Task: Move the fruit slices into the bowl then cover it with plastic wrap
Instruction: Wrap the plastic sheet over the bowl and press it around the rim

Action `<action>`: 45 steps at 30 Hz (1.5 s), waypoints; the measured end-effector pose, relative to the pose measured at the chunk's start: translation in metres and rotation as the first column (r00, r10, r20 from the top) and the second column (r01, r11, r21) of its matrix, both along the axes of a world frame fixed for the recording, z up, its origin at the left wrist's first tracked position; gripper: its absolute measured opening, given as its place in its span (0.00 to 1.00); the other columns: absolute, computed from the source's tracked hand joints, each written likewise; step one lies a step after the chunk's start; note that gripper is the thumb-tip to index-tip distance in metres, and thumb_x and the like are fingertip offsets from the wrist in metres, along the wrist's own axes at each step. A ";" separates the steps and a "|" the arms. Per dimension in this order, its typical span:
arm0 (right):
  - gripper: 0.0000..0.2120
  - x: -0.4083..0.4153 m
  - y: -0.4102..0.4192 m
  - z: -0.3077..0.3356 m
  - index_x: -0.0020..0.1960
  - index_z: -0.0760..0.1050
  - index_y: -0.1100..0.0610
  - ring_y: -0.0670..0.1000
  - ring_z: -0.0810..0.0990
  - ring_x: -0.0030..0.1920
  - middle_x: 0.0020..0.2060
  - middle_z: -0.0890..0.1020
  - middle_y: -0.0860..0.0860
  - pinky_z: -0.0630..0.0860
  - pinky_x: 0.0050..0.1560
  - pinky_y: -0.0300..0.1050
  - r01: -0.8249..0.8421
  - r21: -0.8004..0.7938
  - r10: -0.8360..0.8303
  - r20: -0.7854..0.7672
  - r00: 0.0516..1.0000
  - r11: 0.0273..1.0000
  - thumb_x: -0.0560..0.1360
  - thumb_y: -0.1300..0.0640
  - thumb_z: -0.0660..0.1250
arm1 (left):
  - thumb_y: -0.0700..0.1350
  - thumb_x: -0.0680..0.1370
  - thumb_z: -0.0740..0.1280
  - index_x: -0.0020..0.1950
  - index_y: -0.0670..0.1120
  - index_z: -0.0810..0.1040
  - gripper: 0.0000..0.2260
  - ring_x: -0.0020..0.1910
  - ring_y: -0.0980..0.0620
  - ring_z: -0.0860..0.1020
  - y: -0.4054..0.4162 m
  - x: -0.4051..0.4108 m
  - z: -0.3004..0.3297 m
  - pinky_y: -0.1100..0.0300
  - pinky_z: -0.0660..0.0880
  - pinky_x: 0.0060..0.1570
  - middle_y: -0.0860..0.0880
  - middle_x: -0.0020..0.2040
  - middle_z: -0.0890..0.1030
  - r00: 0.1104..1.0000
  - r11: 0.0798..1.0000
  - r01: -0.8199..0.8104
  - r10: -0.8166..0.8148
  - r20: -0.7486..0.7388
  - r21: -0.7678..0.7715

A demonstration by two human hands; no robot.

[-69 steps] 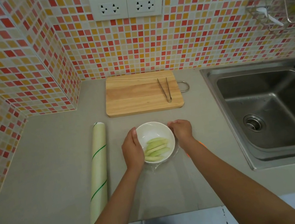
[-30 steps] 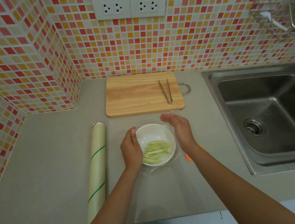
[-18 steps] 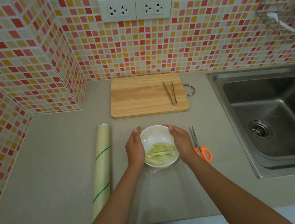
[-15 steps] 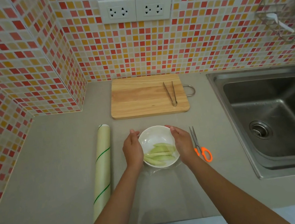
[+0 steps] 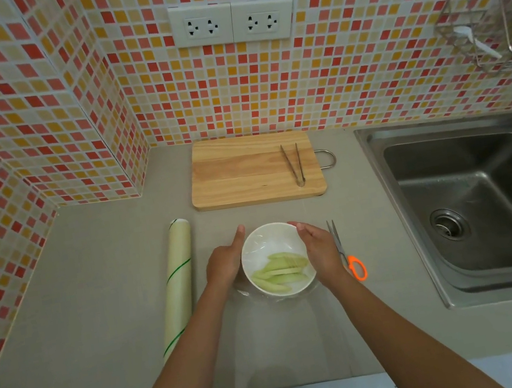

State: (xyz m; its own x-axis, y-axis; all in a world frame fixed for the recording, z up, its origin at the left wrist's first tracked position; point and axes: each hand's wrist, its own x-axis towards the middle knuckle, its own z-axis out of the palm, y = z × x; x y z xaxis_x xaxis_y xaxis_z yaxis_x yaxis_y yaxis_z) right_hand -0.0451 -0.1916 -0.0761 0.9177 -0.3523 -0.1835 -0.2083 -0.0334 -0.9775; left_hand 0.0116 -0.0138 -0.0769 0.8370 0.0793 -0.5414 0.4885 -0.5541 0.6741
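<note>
The white bowl (image 5: pixel 275 258) sits on the grey table (image 5: pixel 97 305), near its front edge, with the pale green fruit slices (image 5: pixel 279 272) lying in its near half. A clear sheet of plastic wrap (image 5: pixel 264 243) is stretched over the top of the bowl and bunches up on the table around its near side. Both hands flank the bowl: the left hand (image 5: pixel 225 261) lies against its left side with straight fingers pointing away, and the right hand (image 5: pixel 319 247) lies against its right side the same way, palms turned inward and pressing the wrap to the wall of the bowl. Neither hand curls round anything.

Compared with half a second ago the hands are almost where they were, with the fingers a little straighter along the rim. A second ago the right hand was lifted off beyond the far right of the bowl and covered most of the scissors; now it is down on the bowl's side, and the orange-handled scissors (image 5: pixel 347 254) show just beside it on the right.

The roll of wrap (image 5: pixel 179 288) lies to the left of the bowl. The wooden cutting board (image 5: pixel 244 172) rests farther back with metal tongs (image 5: pixel 293 164) on its right part. The sink (image 5: pixel 472 201) is at the right.
</note>
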 end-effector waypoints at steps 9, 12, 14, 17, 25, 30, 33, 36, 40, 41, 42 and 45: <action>0.14 0.001 0.000 0.001 0.56 0.81 0.59 0.34 0.80 0.44 0.47 0.84 0.48 0.74 0.42 0.25 -0.014 -0.006 0.014 -0.010 1.000 1.000 0.81 0.59 0.58 | 0.52 0.78 0.65 0.31 0.47 0.70 0.18 0.21 0.56 0.66 0.008 -0.004 0.004 0.66 0.63 0.22 0.54 0.22 0.70 0.993 0.870 -0.105 0.120 0.001 -0.482; 0.13 0.000 0.000 0.003 0.55 0.82 0.59 0.33 0.80 0.43 0.46 0.84 0.48 0.74 0.42 0.25 -0.017 -0.001 0.017 -0.007 1.000 1.000 0.80 0.59 0.58 | 0.49 0.79 0.64 0.31 0.45 0.69 0.18 0.29 0.51 0.67 0.002 -0.004 0.002 0.59 0.64 0.33 0.49 0.28 0.69 0.981 0.892 -0.117 0.173 0.090 -0.437; 0.13 -0.001 0.000 0.004 0.54 0.81 0.58 0.32 0.80 0.43 0.46 0.84 0.47 0.74 0.42 0.24 -0.018 0.001 0.018 -0.005 1.000 1.000 0.81 0.59 0.58 | 0.49 0.80 0.63 0.30 0.45 0.67 0.19 0.31 0.51 0.66 -0.003 -0.005 0.002 0.57 0.63 0.36 0.49 0.29 0.69 0.969 0.913 -0.132 0.201 0.143 -0.386; 0.13 -0.002 0.001 0.005 0.52 0.81 0.55 0.31 0.80 0.42 0.45 0.83 0.44 0.73 0.41 0.24 -0.013 0.003 0.013 0.000 1.000 1.000 0.80 0.60 0.58 | 0.48 0.80 0.62 0.30 0.45 0.66 0.19 0.30 0.52 0.67 -0.009 -0.006 0.001 0.58 0.64 0.34 0.52 0.27 0.70 0.949 0.923 -0.172 0.249 0.194 -0.346; 0.13 -0.002 0.003 0.005 0.53 0.82 0.57 0.42 0.81 0.47 0.47 0.84 0.50 0.76 0.44 0.28 0.017 0.026 -0.016 -0.001 1.000 1.000 0.80 0.60 0.58 | 0.46 0.79 0.64 0.36 0.39 0.73 0.15 0.36 0.48 0.68 -0.008 -0.008 -0.009 0.57 0.64 0.39 0.42 0.34 0.71 0.957 0.914 -0.210 0.265 0.118 -0.348; 0.14 -0.002 0.007 0.006 0.53 0.82 0.60 0.45 0.81 0.47 0.47 0.84 0.51 0.76 0.45 0.30 0.044 0.034 -0.044 -0.006 0.999 0.998 0.80 0.60 0.58 | 0.45 0.75 0.69 0.35 0.42 0.71 0.12 0.37 0.48 0.71 -0.008 -0.003 -0.010 0.56 0.70 0.37 0.44 0.35 0.73 0.964 0.916 -0.239 0.263 0.035 -0.321; 0.14 -0.002 0.008 0.006 0.54 0.81 0.61 0.47 0.80 0.48 0.47 0.84 0.52 0.77 0.46 0.33 0.054 0.041 -0.053 -0.018 0.998 0.998 0.80 0.60 0.57 | 0.37 0.71 0.71 0.40 0.46 0.76 0.05 0.44 0.46 0.79 -0.008 -0.003 -0.006 0.52 0.78 0.49 0.46 0.44 0.81 0.957 0.896 -0.265 0.289 0.015 -0.357; 0.14 -0.002 0.009 0.006 0.54 0.81 0.61 0.49 0.80 0.49 0.48 0.84 0.53 0.77 0.50 0.39 0.056 0.051 -0.055 -0.021 0.998 0.997 0.81 0.60 0.57 | 0.35 0.68 0.70 0.38 0.48 0.78 0.08 0.43 0.48 0.79 -0.010 0.000 0.002 0.62 0.74 0.37 0.48 0.41 0.81 0.957 0.933 -0.199 0.251 0.147 -0.301; 0.14 -0.003 0.009 0.005 0.54 0.81 0.61 0.54 0.81 0.53 0.51 0.84 0.57 0.76 0.56 0.50 0.070 0.081 -0.067 -0.039 0.997 0.994 0.80 0.60 0.57 | 0.40 0.68 0.71 0.43 0.49 0.78 0.06 0.48 0.46 0.80 -0.009 0.003 0.006 0.60 0.73 0.41 0.46 0.50 0.80 0.968 0.979 -0.160 0.180 0.173 -0.124; 0.14 -0.002 0.008 0.005 0.54 0.81 0.61 0.56 0.81 0.54 0.51 0.84 0.58 0.76 0.57 0.51 0.067 0.090 -0.064 -0.040 0.997 0.994 0.80 0.60 0.57 | 0.41 0.69 0.70 0.45 0.49 0.77 0.07 0.50 0.45 0.79 -0.008 0.004 0.007 0.58 0.74 0.44 0.46 0.53 0.79 0.977 0.986 -0.148 0.157 0.141 -0.074; 0.14 -0.002 0.008 0.005 0.54 0.81 0.62 0.57 0.81 0.55 0.51 0.84 0.58 0.76 0.58 0.52 0.062 0.097 -0.059 -0.040 0.997 0.993 0.80 0.60 0.57 | 0.42 0.70 0.67 0.47 0.49 0.77 0.07 0.51 0.44 0.79 -0.007 0.007 0.009 0.56 0.75 0.46 0.46 0.55 0.78 0.986 0.992 -0.123 0.125 0.108 -0.018; 0.14 -0.003 0.008 0.006 0.54 0.81 0.61 0.57 0.81 0.56 0.52 0.84 0.58 0.76 0.59 0.54 0.063 0.104 -0.058 -0.050 0.997 0.993 0.80 0.60 0.58 | 0.41 0.72 0.61 0.52 0.49 0.75 0.10 0.48 0.45 0.77 -0.008 0.010 0.014 0.55 0.73 0.45 0.47 0.58 0.75 0.995 0.989 -0.071 0.061 0.080 0.132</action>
State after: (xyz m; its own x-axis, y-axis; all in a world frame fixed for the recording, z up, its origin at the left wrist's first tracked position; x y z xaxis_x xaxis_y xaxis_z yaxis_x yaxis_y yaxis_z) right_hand -0.0479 -0.1834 -0.0703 0.8850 -0.3830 -0.2649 -0.2525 0.0832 -0.9640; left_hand 0.0216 -0.0214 -0.0625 0.8657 0.2038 -0.4572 0.4775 -0.6102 0.6322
